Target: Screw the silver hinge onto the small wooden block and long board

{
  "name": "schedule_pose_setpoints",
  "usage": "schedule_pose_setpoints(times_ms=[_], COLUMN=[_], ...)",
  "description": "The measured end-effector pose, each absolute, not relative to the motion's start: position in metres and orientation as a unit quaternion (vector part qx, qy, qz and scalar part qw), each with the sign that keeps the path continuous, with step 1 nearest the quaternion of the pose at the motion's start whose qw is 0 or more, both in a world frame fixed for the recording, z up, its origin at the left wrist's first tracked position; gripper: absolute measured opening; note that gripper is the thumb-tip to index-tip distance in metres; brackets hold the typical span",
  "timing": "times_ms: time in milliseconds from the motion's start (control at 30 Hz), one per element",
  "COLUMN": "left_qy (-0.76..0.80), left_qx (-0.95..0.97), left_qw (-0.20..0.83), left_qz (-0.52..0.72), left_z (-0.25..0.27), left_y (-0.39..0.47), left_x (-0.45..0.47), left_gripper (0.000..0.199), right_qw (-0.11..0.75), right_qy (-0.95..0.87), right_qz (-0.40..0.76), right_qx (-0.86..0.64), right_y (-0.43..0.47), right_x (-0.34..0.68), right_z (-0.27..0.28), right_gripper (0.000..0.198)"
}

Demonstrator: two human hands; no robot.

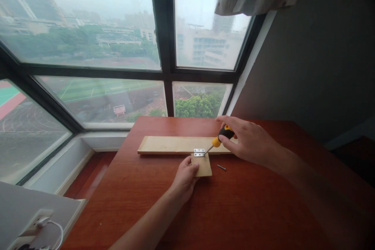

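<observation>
My left hand (186, 175) grips a small wooden board (202, 168) by its left side, thumb on top. A silver hinge (199, 152) lies across the far edge of that board, with several screw holes or screw heads showing. In my right hand (246, 138) is a screwdriver (217, 141) with a yellow and black handle, fingers round its grip. Its shaft slants down to the left, and the tip meets the hinge's near right corner. Beyond the hinge, a long pale wooden plank (166, 145) lies flat; my right hand hides its right end.
A small dark metal piece, like a screw or bit (222, 167), lies right of the small board on the reddish-brown table (140, 211). Large windows (88, 66) stand behind the table. At lower left, a white cable (58, 226) hangs from a wall socket (36, 222).
</observation>
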State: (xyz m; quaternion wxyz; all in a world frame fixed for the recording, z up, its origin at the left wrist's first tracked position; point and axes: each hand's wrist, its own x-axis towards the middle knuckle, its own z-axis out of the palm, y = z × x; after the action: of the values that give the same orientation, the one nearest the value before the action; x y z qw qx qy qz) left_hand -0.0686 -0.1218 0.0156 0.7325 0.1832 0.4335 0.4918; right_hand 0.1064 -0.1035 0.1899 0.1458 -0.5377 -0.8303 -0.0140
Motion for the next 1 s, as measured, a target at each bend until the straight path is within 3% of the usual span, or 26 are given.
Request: schedule_pose_setpoints(times_ms=[200, 400, 633, 700, 867, 1000], left_qy=[0.437, 0.440, 0.442, 0.442, 0.437, 0.438], left_qx=[0.188, 0.186, 0.184, 0.182, 0.179, 0.179], left_qw=[0.731, 0.729, 0.732, 0.731, 0.733, 0.733], left_qz=[0.490, 0.491, 0.485, 0.488, 0.489, 0.488], left_z=[0.016, 0.015, 0.018, 0.018, 0.017, 0.017], left_y=[-0.122, -0.122, -0.122, -0.122, -0.122, -0.121], left_x=[-0.069, -0.069, -0.069, -0.069, -0.069, -0.068], left_gripper=[0.033, 0.032, 0.032, 0.032, 0.034, 0.034], right_qw=[0.090, 0.147, 0.101, 0.113, 0.146, 0.119], right_qy=[-0.792, -0.845, -0.796, -0.814, -0.858, -0.822], right_qz=[-0.085, 0.038, -0.085, -0.056, 0.039, -0.042], right_qx=[-0.597, -0.512, -0.591, -0.568, -0.492, -0.555], right_y=[-0.101, -0.102, -0.106, -0.105, -0.107, -0.108], right_x=[0.108, 0.116, 0.108, 0.110, 0.116, 0.110], right_z=[0.189, 0.187, 0.188, 0.188, 0.189, 0.190], right_gripper=[0.033, 0.053, 0.038, 0.036, 0.053, 0.044])
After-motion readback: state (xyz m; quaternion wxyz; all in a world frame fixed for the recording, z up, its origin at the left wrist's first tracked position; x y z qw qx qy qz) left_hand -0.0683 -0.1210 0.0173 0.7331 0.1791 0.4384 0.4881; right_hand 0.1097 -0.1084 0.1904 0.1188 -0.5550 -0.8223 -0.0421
